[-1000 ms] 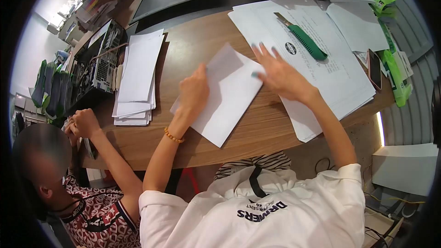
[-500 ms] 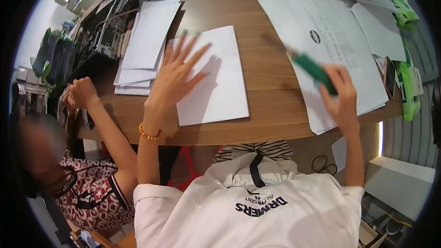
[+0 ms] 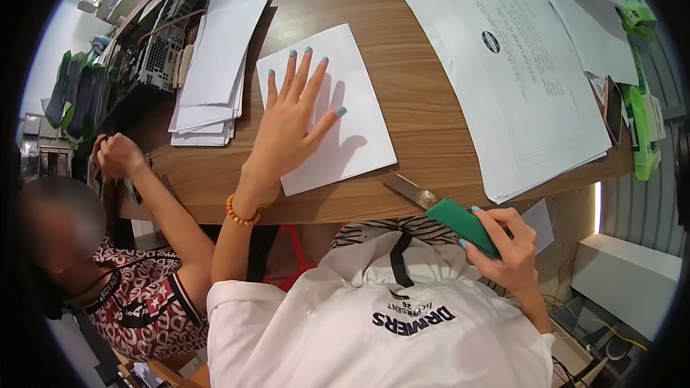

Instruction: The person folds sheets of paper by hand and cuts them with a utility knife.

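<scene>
A white sheet of paper [image 3: 359, 122] lies at a slant on the wooden table near its front edge. My left hand [image 3: 287, 126] rests over it with fingers spread and holds nothing. In my right hand [image 3: 509, 248] is a knife [image 3: 460, 223] with a green, ridged handle and a worn metal blade. Its blade points up and left, with the tip over the table's front edge, just below the paper's lower right corner. My fingers are closed round the handle.
Large printed sheets [image 3: 496, 93] lie stacked at the right, beside green packaging [image 3: 636, 122]. Another stack of white paper [image 3: 219, 65] is at the left, near a black computer case [image 3: 162, 54]. A person [image 3: 147, 294] sits at my left, forearm on the table edge.
My right hand has brought the knife down and left, from over the printed sheets to the table's front edge. The paper has turned counterclockwise under my left hand, which stays spread.
</scene>
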### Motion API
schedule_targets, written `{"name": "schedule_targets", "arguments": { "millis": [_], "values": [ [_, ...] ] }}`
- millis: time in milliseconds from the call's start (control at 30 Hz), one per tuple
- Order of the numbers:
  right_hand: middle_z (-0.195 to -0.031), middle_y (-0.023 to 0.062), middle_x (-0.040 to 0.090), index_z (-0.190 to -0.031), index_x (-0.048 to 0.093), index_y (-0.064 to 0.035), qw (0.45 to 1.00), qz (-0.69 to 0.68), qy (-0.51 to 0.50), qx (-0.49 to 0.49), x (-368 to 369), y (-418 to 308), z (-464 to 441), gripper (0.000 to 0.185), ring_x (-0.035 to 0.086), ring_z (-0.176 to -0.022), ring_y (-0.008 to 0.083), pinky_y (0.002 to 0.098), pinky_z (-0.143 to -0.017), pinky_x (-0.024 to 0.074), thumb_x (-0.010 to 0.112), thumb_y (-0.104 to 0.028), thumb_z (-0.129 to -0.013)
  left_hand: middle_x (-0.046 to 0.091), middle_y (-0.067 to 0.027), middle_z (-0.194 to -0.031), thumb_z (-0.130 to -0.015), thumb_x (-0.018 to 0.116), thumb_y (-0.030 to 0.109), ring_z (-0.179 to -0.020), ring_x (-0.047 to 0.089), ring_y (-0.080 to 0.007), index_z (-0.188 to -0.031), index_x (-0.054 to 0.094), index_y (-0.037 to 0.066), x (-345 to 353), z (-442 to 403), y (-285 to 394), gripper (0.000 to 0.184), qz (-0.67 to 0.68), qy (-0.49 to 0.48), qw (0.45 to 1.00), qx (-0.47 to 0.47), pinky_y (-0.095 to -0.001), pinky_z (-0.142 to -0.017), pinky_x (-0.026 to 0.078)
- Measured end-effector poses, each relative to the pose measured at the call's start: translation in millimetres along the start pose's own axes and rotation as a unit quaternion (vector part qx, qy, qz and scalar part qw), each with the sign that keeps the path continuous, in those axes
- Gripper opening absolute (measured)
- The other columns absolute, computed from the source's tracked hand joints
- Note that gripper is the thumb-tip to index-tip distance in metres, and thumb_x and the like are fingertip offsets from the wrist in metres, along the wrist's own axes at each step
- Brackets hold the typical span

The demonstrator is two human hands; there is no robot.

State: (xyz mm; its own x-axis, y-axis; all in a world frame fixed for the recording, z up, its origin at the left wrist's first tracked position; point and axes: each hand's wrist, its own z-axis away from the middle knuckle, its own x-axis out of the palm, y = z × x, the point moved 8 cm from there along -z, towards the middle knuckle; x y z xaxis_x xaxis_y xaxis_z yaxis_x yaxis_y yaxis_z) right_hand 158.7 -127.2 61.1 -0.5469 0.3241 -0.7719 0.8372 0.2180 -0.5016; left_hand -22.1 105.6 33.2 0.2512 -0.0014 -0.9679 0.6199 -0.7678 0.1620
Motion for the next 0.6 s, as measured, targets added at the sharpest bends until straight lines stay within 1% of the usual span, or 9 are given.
{"name": "schedule_targets", "arguments": {
  "millis": [67, 100, 133, 233, 467, 533, 600],
  "values": [
    [-0.082, 0.0095, 0.057, -0.099, 0.063, 0.0035, 1.000, 0.004, 0.006, -0.006, 1.3, -0.6, -2.8, 0.043, 0.057, -0.061, 0.0199, 0.0282, -0.049, 0.0470, 0.074, -0.008, -0.059, 0.018, -0.0200, -0.147, -0.091, 0.045, 0.043, -0.138, 0.009, -0.0345, -0.140, 0.026, 0.004, 0.8, 2.3, 9.3, 0.065, -0.006, -0.003, 1.000, -0.004, -0.0510, -0.110, 0.006],
    [-0.083, 0.0096, 0.057, -0.099, 0.062, 0.0036, 1.000, 0.002, 0.003, -0.009, 2.3, -1.0, -3.8, 0.043, 0.058, -0.062, 0.0199, 0.0280, -0.049, 0.0471, 0.074, -0.008, -0.059, 0.016, -0.0221, -0.147, -0.090, 0.046, 0.044, -0.138, 0.007, -0.0360, -0.140, 0.025, 0.001, 1.2, 3.8, 14.4, 0.069, -0.007, -0.010, 1.000, -0.001, -0.0528, -0.109, 0.006],
    [-0.083, 0.0097, 0.057, -0.099, 0.062, 0.0038, 1.000, 0.001, 0.000, -0.011, 3.5, -1.5, -4.9, 0.042, 0.058, -0.063, 0.0199, 0.0279, -0.050, 0.0471, 0.074, -0.008, -0.060, 0.016, -0.0221, -0.147, -0.090, 0.046, 0.044, -0.138, 0.007, -0.0360, -0.140, 0.025, 0.001, 2.4, 6.0, 18.0, 0.069, -0.007, -0.010, 1.000, 0.001, -0.0528, -0.109, 0.006],
    [-0.083, 0.0097, 0.057, -0.099, 0.062, 0.0041, 1.000, 0.003, 0.005, -0.014, 5.4, -1.3, -6.9, 0.043, 0.058, -0.064, 0.0200, 0.0277, -0.051, 0.0473, 0.074, -0.008, -0.060, 0.016, -0.0247, -0.146, -0.089, 0.047, 0.045, -0.138, 0.007, -0.0380, -0.139, 0.023, -0.003, 11.7, 11.4, 23.7, 0.073, -0.024, -0.016, 1.000, 0.001, -0.0544, -0.108, 0.006],
    [-0.083, 0.0093, 0.056, -0.101, 0.061, 0.0045, 0.999, 0.050, 0.005, 0.003, 17.6, -6.9, -9.7, 0.044, 0.056, -0.065, 0.0202, 0.0284, -0.052, 0.0473, 0.075, -0.008, -0.062, 0.020, -0.0250, -0.145, -0.086, 0.050, 0.044, -0.137, 0.014, -0.0375, -0.139, 0.023, -0.003, 22.6, 15.8, 26.5, 0.076, -0.036, -0.028, 0.999, 0.000, -0.0536, -0.108, 0.008],
    [-0.083, 0.0091, 0.055, -0.102, 0.061, 0.0048, 0.997, 0.079, 0.023, -0.011, 16.0, -10.1, -9.1, 0.044, 0.056, -0.065, 0.0203, 0.0289, -0.052, 0.0471, 0.075, -0.007, -0.061, 0.022, -0.0255, -0.144, -0.086, 0.050, 0.044, -0.136, 0.016, -0.0368, -0.139, 0.024, -0.003, 21.5, 16.6, 25.3, 0.076, -0.029, -0.022, 0.999, -0.004, -0.0532, -0.108, 0.009],
    [-0.083, 0.0091, 0.055, -0.102, 0.061, 0.0050, 0.997, 0.076, 0.021, -0.010, 14.5, -10.1, -7.9, 0.045, 0.056, -0.065, 0.0204, 0.0290, -0.052, 0.0470, 0.075, -0.007, -0.061, 0.023, -0.0258, -0.143, -0.085, 0.050, 0.045, -0.136, 0.017, -0.0367, -0.139, 0.024, -0.004, 19.8, 16.1, 25.9, 0.077, -0.027, -0.023, 0.999, -0.004, -0.0535, -0.108, 0.010]
  ]
}}
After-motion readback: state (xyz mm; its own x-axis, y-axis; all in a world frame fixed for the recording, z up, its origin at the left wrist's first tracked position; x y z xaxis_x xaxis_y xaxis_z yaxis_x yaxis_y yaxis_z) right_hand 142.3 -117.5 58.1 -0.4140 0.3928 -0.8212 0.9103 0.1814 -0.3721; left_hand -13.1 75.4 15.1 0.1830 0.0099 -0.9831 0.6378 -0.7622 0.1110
